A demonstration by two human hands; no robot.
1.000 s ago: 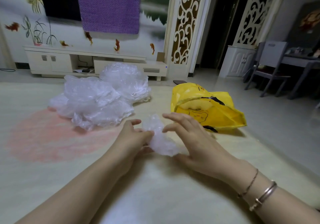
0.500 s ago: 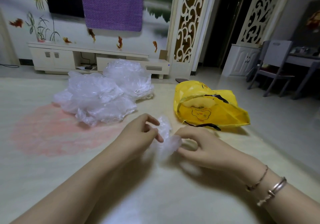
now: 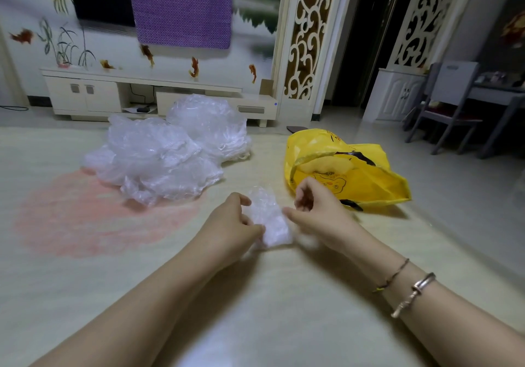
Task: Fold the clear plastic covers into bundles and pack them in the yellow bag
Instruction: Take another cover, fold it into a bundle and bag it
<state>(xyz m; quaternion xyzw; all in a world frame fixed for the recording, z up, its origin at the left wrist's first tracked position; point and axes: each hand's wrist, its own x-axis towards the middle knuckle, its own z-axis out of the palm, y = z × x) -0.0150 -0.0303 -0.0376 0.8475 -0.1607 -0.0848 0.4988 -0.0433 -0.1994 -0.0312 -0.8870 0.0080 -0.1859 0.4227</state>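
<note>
Hands at frame centre: small plastic bundle (image 3: 270, 219) is pinched by curled fingers of left hand (image 3: 233, 224) & right hand (image 3: 315, 210); yellow bag (image 3: 346, 167) is seen just beyond, mouth open.

Dim, even indoor light with a cool cast, no visible lamp. Soft diffuse shadows sit under the forearms on the pale cream floor mat (image 3: 255, 324) and beneath the crumpled yellow plastic bag (image 3: 366, 173). Faint sheen on the heap of clear plastic covers (image 3: 159, 153). Wide-angle distortion bends the white carved lattice screen (image 3: 305, 34) and the edges. Background wall slightly blurred; overall soft, mildly noisy.
</note>
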